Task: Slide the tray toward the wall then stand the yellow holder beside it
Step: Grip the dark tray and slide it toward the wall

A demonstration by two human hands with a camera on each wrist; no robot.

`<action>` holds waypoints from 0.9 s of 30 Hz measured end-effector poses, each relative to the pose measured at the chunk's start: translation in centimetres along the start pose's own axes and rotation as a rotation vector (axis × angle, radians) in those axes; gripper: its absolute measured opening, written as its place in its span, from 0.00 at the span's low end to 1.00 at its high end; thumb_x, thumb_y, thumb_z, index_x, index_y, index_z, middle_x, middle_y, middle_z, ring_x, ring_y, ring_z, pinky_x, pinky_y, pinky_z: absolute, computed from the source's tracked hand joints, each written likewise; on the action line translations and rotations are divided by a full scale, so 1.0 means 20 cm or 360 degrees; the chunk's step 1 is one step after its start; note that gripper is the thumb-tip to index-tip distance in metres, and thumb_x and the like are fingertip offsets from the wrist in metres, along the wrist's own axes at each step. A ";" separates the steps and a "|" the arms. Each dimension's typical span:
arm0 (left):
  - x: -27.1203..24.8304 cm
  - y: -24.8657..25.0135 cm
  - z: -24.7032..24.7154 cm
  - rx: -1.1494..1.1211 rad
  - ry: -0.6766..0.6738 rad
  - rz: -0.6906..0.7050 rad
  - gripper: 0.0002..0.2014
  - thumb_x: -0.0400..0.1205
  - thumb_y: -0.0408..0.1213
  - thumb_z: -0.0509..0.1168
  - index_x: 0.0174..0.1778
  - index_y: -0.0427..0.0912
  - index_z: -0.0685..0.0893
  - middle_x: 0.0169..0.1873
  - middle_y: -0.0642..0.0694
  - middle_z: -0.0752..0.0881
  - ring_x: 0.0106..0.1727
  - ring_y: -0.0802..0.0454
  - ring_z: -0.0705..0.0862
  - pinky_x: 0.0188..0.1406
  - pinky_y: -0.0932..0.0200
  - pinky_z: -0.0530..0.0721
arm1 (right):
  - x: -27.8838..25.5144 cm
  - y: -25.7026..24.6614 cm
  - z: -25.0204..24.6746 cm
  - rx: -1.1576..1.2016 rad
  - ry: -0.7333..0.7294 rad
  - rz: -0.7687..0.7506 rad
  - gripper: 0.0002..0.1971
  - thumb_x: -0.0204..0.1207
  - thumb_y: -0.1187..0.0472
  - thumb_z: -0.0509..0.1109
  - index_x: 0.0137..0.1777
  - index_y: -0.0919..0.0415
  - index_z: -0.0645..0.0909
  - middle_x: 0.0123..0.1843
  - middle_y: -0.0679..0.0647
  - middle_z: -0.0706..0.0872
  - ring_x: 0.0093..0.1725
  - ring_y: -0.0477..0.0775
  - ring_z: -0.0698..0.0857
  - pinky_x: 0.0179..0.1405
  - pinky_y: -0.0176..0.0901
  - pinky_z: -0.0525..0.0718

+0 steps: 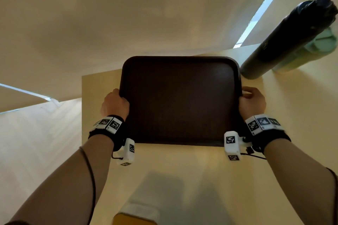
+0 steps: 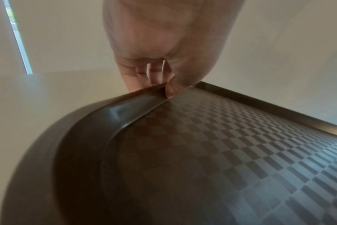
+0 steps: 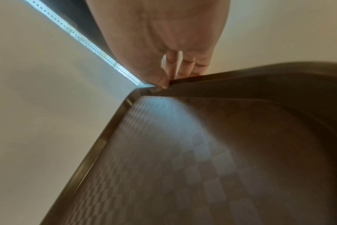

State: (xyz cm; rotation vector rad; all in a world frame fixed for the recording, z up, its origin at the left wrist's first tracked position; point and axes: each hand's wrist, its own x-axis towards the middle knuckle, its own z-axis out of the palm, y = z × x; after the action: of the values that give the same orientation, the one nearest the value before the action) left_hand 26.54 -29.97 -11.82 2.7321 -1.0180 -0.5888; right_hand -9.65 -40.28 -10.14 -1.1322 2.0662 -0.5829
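Note:
A dark brown tray (image 1: pixel 180 100) with a chequered floor lies on the pale wooden table (image 1: pixel 182 166), its far edge close to the cream wall. My left hand (image 1: pixel 115 105) grips its left rim, thumb over the edge, as the left wrist view shows with the hand (image 2: pixel 164 73) on the tray rim (image 2: pixel 137 105). My right hand (image 1: pixel 252 101) grips the right rim; in the right wrist view the hand (image 3: pixel 171 65) pinches the tray edge (image 3: pixel 202 79). A yellow holder (image 1: pixel 134 219) with a white part above it shows at the bottom edge, near me.
A tall dark bottle (image 1: pixel 290 38) and a pale green bottle (image 1: pixel 311 49) stand on the table at the back right, just past the tray's corner. The table's left edge (image 1: pixel 82 115) drops to the floor. A bright window strip (image 1: pixel 263 7) runs behind the bottles.

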 end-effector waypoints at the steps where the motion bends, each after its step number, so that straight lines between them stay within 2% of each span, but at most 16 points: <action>1: 0.01 0.00 0.00 -0.0016 0.0014 -0.0012 0.14 0.80 0.33 0.57 0.58 0.35 0.82 0.53 0.33 0.87 0.51 0.30 0.85 0.46 0.45 0.81 | 0.02 -0.02 0.02 0.0010 0.0002 -0.0004 0.21 0.72 0.70 0.64 0.64 0.56 0.83 0.57 0.60 0.91 0.60 0.62 0.87 0.51 0.38 0.74; 8: -0.03 -0.01 0.03 -0.0066 0.0066 -0.0063 0.16 0.81 0.34 0.57 0.59 0.37 0.86 0.52 0.34 0.89 0.50 0.32 0.86 0.45 0.45 0.83 | 0.13 -0.11 0.06 -0.0031 -0.0010 -0.0055 0.22 0.72 0.72 0.64 0.63 0.55 0.85 0.58 0.59 0.90 0.59 0.60 0.87 0.49 0.35 0.73; 13: -0.07 -0.01 0.05 -0.0095 0.0091 -0.0069 0.13 0.81 0.34 0.58 0.53 0.36 0.86 0.48 0.34 0.89 0.40 0.39 0.80 0.40 0.50 0.77 | 0.17 -0.12 0.06 -0.0077 -0.0011 -0.0076 0.22 0.73 0.71 0.64 0.65 0.54 0.85 0.60 0.59 0.90 0.60 0.59 0.86 0.49 0.33 0.72; 17: -0.09 -0.01 0.05 -0.0090 0.0083 -0.0075 0.14 0.81 0.34 0.58 0.55 0.35 0.87 0.49 0.33 0.89 0.45 0.33 0.85 0.40 0.50 0.77 | 0.18 -0.12 0.06 -0.0092 -0.0009 -0.0102 0.22 0.73 0.72 0.63 0.65 0.54 0.85 0.61 0.59 0.89 0.61 0.59 0.86 0.51 0.32 0.71; 21: -0.11 -0.01 0.04 -0.0115 0.0078 -0.0093 0.15 0.81 0.34 0.58 0.58 0.36 0.87 0.50 0.33 0.89 0.46 0.35 0.85 0.41 0.50 0.78 | 0.19 -0.14 0.07 -0.0119 -0.0022 -0.0118 0.22 0.74 0.71 0.64 0.65 0.54 0.84 0.64 0.58 0.88 0.64 0.59 0.85 0.50 0.29 0.69; 24: -0.13 -0.01 0.04 -0.0114 0.0073 -0.0114 0.17 0.81 0.34 0.58 0.61 0.36 0.87 0.53 0.33 0.89 0.51 0.31 0.86 0.42 0.50 0.77 | 0.20 -0.15 0.07 -0.0110 -0.0017 -0.0131 0.23 0.73 0.71 0.63 0.65 0.54 0.85 0.64 0.57 0.88 0.64 0.59 0.85 0.53 0.31 0.70; 27: -0.14 0.00 0.03 -0.0105 0.0061 -0.0121 0.16 0.81 0.34 0.58 0.60 0.35 0.86 0.53 0.32 0.89 0.51 0.31 0.86 0.42 0.50 0.76 | 0.21 -0.15 0.08 -0.0125 -0.0023 -0.0143 0.23 0.74 0.71 0.63 0.66 0.54 0.85 0.65 0.57 0.87 0.65 0.59 0.84 0.57 0.33 0.73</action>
State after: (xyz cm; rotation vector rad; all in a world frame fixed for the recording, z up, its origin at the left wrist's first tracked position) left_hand 24.29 -28.06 -11.56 2.7232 -0.8733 -0.5689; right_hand -8.41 -45.46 -10.58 -1.2766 2.0499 -0.5394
